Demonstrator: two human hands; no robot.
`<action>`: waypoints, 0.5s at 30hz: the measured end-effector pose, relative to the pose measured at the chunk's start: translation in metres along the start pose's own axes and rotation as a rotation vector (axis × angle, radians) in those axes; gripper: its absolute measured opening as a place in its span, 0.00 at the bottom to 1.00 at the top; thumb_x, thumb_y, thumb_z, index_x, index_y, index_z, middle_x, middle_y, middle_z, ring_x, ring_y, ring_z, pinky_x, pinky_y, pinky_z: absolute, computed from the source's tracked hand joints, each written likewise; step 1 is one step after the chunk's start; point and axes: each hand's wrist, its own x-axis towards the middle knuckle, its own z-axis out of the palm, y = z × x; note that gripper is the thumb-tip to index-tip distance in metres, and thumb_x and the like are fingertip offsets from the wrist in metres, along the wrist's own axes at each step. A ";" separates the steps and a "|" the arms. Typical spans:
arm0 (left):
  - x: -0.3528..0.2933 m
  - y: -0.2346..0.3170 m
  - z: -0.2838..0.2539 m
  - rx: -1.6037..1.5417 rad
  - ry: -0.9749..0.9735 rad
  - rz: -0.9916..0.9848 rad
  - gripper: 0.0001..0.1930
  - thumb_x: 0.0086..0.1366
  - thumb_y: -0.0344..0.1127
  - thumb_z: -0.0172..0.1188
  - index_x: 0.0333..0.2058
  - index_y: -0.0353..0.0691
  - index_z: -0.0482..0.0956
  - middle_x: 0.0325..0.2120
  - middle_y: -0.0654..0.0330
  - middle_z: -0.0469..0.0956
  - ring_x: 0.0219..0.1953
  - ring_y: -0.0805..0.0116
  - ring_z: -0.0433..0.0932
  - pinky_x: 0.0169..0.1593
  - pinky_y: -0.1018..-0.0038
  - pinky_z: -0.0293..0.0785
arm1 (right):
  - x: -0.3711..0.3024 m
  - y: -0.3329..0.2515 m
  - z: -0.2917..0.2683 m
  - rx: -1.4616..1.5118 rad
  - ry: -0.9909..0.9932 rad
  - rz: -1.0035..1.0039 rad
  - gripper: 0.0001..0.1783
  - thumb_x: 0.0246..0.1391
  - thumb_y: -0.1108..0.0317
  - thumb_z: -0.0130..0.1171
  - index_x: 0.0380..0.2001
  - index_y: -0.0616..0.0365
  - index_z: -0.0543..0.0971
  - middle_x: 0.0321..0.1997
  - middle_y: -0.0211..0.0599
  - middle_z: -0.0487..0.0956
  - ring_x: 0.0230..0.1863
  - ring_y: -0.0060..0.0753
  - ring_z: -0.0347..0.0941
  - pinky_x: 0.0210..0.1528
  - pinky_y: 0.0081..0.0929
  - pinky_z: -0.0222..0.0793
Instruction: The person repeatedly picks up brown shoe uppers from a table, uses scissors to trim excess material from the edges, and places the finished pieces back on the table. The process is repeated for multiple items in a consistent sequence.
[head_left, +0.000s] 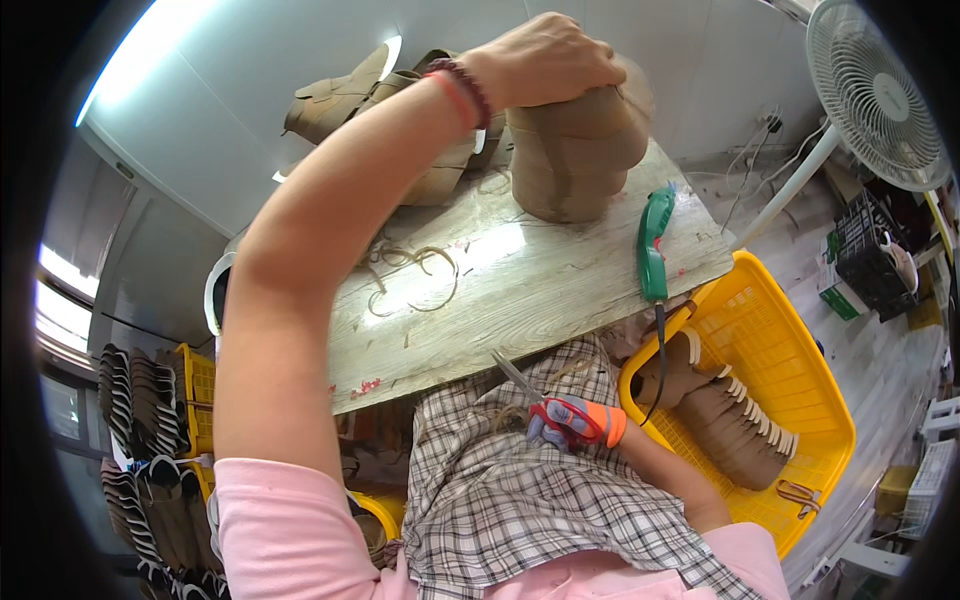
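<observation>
Wood table, yellow basket w/ tan boots, left hand fingers clamped on boot

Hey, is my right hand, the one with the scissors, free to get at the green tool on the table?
Probably yes. The right hand rests on the lap below the table edge, and the green tool lies just above it with bare table around it. But the scissors fill that hand.

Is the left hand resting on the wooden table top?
No: the left hand grips the top of a tan boot standing on the table, not the table surface itself.
</observation>
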 end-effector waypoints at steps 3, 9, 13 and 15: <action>0.013 0.013 0.047 -0.238 -0.021 -0.091 0.11 0.62 0.32 0.54 0.42 0.50 0.81 0.41 0.61 0.82 0.42 0.53 0.81 0.45 0.65 0.78 | 0.000 -0.001 0.003 0.022 0.014 -0.027 0.43 0.62 0.28 0.41 0.42 0.64 0.78 0.20 0.22 0.68 0.21 0.18 0.64 0.24 0.19 0.62; -0.013 -0.013 0.060 -0.886 0.038 -0.396 0.19 0.69 0.41 0.53 0.57 0.53 0.77 0.54 0.58 0.79 0.54 0.62 0.77 0.55 0.70 0.74 | 0.000 -0.005 0.002 -0.033 0.040 -0.106 0.42 0.66 0.31 0.38 0.42 0.66 0.79 0.20 0.24 0.69 0.21 0.20 0.65 0.26 0.20 0.63; -0.126 -0.038 0.027 -0.949 0.275 -0.757 0.27 0.70 0.49 0.57 0.64 0.49 0.70 0.59 0.57 0.75 0.60 0.67 0.72 0.61 0.69 0.68 | -0.003 -0.003 0.004 -0.081 0.081 -0.111 0.43 0.66 0.32 0.37 0.42 0.67 0.80 0.21 0.25 0.69 0.22 0.20 0.65 0.27 0.19 0.62; -0.225 -0.021 0.011 -0.319 0.397 -0.776 0.29 0.66 0.47 0.61 0.64 0.47 0.69 0.59 0.52 0.74 0.59 0.57 0.74 0.60 0.67 0.68 | -0.004 -0.001 0.007 -0.094 0.104 -0.131 0.43 0.67 0.32 0.37 0.42 0.67 0.80 0.21 0.26 0.70 0.22 0.20 0.65 0.28 0.19 0.62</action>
